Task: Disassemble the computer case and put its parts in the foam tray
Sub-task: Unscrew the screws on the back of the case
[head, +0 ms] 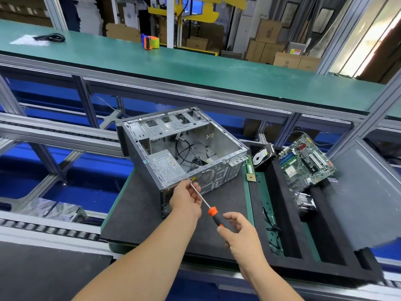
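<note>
– what are the fingers doing?
– right hand (238,231) grips the screwdriver (211,210) handle; left hand (186,198) pinches its shaft at the computer case (173,148).
– and the case?
– open on the bench (138,213), beside the foam tray (325,246).

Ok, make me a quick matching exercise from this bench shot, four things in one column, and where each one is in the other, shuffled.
Things:
1. screwdriver
2. power supply
3. motherboard
4. tape dispenser

Places:
A. on the far green bench
B. leaning in the foam tray
C. held in both hands, tip at the rear of the computer case
D. inside the case, near corner

Pairs: 1-C, 2-D, 3-B, 4-A

The left hand pinches the shaft; the right hand grips the handle.
</note>
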